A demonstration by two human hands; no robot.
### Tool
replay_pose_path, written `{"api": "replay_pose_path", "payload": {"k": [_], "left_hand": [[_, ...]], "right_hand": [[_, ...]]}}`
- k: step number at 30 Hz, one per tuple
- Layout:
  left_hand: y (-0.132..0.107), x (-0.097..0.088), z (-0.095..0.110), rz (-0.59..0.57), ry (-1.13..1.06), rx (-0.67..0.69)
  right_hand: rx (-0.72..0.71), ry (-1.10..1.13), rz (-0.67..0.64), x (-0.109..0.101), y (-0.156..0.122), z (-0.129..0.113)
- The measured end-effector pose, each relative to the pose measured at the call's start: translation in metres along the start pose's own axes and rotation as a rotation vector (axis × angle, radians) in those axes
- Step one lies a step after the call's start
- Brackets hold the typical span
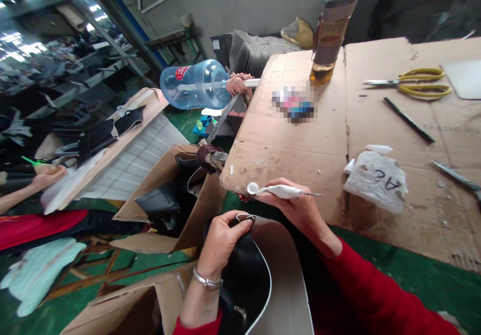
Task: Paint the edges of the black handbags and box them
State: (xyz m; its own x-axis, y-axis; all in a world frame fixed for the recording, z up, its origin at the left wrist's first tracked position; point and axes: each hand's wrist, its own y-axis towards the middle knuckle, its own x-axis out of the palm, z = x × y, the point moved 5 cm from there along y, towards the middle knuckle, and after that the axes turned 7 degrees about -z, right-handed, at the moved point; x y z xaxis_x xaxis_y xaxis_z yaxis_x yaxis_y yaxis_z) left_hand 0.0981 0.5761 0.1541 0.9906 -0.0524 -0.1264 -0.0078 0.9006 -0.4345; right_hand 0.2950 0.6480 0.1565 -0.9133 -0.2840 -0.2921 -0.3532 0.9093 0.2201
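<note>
My left hand pinches the top edge of a black leather piece with a white border, which curves down in front of me. A loop of white thread or cord shows at my fingertips. Above the table's near edge, my right hand grips a slim tool with a white, wrapped-looking handle; its thin metal shaft points right. Close to the handle's left end is a small round white cup or cap. Whether the tool touches it I cannot tell.
Cardboard covers the table. On it are yellow-handled scissors, a black stick, a plastic bag and a bottle of brown liquid. A water jug juts out left. Open cartons stand below; another person's hand is far left.
</note>
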Motion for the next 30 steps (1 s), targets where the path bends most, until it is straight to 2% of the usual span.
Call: {"api": "replay_pose_path", "payload": {"k": [9, 13, 17, 20, 30], "left_hand": [[0.003, 0.003, 0.0, -0.025, 0.041, 0.012], [0.003, 0.005, 0.0, -0.042, 0.029, 0.011], [0.0, 0.008, 0.001, -0.05, 0.041, 0.017], [-0.003, 0.009, 0.003, -0.055, 0.073, 0.031], [-0.009, 0.011, 0.003, -0.079, 0.056, 0.042]], "right_hand": [[-0.011, 0.086, 0.064, -0.005, -0.001, -0.002], [0.003, 0.219, 0.113, -0.012, -0.002, -0.002], [0.061, 0.416, -0.024, -0.013, -0.006, 0.0], [0.045, 0.448, -0.152, -0.01, -0.007, -0.003], [-0.002, 0.42, -0.236, -0.008, -0.006, -0.009]]}}
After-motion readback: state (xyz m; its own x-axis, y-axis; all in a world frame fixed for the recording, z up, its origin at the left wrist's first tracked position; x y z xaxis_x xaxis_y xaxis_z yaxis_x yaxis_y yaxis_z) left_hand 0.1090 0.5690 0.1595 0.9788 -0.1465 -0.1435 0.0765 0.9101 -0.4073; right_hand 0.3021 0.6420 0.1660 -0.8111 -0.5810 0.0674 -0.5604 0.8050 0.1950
